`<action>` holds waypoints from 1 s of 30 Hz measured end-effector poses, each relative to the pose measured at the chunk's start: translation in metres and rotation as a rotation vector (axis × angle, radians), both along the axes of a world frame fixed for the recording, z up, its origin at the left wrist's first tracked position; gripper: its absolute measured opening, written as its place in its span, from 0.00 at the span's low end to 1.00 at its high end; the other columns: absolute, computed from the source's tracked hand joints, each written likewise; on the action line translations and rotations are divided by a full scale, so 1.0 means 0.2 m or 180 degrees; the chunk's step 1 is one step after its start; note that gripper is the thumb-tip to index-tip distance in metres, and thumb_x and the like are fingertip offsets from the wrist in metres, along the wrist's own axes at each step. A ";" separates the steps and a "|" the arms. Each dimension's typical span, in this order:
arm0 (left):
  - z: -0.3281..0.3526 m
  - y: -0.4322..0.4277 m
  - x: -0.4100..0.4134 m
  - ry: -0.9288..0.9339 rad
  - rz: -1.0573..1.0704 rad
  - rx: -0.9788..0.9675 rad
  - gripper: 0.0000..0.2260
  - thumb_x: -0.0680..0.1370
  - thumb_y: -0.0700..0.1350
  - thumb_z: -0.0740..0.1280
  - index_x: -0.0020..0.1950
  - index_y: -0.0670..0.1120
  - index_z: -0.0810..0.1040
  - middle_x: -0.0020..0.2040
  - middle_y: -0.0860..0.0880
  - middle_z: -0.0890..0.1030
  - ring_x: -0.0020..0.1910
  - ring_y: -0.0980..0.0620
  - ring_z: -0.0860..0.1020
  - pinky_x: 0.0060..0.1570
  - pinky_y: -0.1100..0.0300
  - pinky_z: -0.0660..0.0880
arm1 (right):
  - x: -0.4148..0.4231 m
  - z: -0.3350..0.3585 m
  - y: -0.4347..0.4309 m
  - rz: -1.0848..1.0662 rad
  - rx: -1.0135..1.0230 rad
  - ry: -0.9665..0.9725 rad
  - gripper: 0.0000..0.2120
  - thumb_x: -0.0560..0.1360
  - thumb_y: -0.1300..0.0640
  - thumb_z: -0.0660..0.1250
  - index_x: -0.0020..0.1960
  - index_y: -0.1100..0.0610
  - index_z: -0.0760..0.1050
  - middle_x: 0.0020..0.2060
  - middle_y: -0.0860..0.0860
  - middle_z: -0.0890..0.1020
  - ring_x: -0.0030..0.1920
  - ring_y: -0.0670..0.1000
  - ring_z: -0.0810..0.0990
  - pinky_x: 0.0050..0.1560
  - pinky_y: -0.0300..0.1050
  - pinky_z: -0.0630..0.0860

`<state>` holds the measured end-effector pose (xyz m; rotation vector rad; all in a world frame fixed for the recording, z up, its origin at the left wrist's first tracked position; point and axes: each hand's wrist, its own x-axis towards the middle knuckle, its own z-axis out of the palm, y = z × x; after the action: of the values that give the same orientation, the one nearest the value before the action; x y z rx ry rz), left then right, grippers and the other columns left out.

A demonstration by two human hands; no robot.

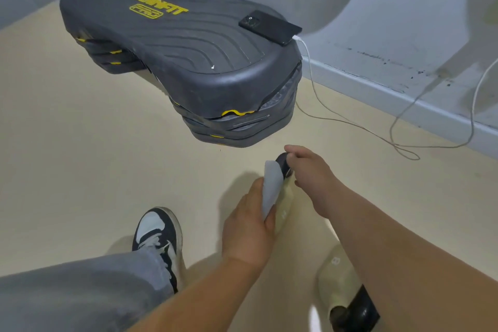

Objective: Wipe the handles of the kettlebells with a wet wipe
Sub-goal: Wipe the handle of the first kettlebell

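A cream kettlebell (285, 207) with a black handle (283, 163) lies tilted on the floor near the middle. My left hand (248, 226) grips a white wet wipe (270, 188) and holds it against the handle's near side. My right hand (310, 172) grips the far end of the black handle, its fingers curled round it. A second cream kettlebell (336, 277) with a black handle (358, 310) lies at the lower right, partly hidden under my right forearm.
A stack of dark grey step platforms (175, 43) stands just behind, with a black phone (269, 26) on top. Its white charging cable (377, 132) loops across the floor by the wall. My shoe (157, 234) and trouser leg are at the lower left.
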<state>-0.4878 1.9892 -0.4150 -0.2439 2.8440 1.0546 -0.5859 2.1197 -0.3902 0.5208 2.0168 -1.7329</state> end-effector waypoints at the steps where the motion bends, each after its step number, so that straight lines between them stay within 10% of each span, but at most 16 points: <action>1: 0.01 -0.02 -0.04 -0.0059 -0.0102 0.0002 0.21 0.81 0.52 0.60 0.73 0.65 0.61 0.54 0.59 0.80 0.49 0.51 0.78 0.48 0.55 0.75 | -0.01 0.00 0.00 0.0092 0.0093 0.0072 0.18 0.84 0.57 0.59 0.71 0.48 0.75 0.66 0.44 0.76 0.63 0.47 0.74 0.64 0.43 0.71; 10: 0.04 -0.04 -0.32 -0.1210 -0.0512 0.0187 0.16 0.76 0.61 0.64 0.57 0.53 0.74 0.48 0.52 0.82 0.47 0.48 0.81 0.51 0.48 0.80 | -0.05 -0.01 0.04 0.0416 0.0411 0.0111 0.06 0.82 0.56 0.65 0.58 0.52 0.77 0.51 0.44 0.80 0.44 0.40 0.76 0.40 0.37 0.69; 18: 0.05 0.10 -0.32 -0.0043 -0.1125 -0.2193 0.24 0.81 0.42 0.61 0.76 0.48 0.57 0.53 0.47 0.71 0.38 0.45 0.70 0.27 0.55 0.60 | -0.09 0.00 0.14 0.0404 0.0434 -0.0220 0.07 0.75 0.62 0.64 0.51 0.55 0.76 0.49 0.53 0.82 0.50 0.54 0.81 0.46 0.44 0.73; 27: 0.21 0.32 -0.71 -0.1669 -0.1703 -0.1788 0.03 0.77 0.42 0.67 0.48 0.49 0.75 0.45 0.46 0.77 0.46 0.44 0.78 0.45 0.53 0.78 | -0.02 -0.11 0.22 -0.0998 -0.0669 -0.0847 0.16 0.83 0.51 0.58 0.65 0.57 0.75 0.60 0.54 0.81 0.52 0.56 0.86 0.64 0.54 0.79; 30: 0.21 0.29 -0.75 -0.2627 -0.1103 -0.0015 0.10 0.83 0.45 0.64 0.41 0.48 0.75 0.47 0.43 0.78 0.47 0.44 0.79 0.56 0.51 0.80 | -0.03 -0.12 0.20 -0.1042 -0.0391 -0.0873 0.14 0.82 0.50 0.57 0.61 0.54 0.75 0.58 0.53 0.81 0.48 0.56 0.84 0.63 0.57 0.79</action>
<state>-0.6375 2.0471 -0.3722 -0.1320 2.0444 0.6597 -0.5910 2.1602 -0.4132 1.0330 1.6929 -1.8354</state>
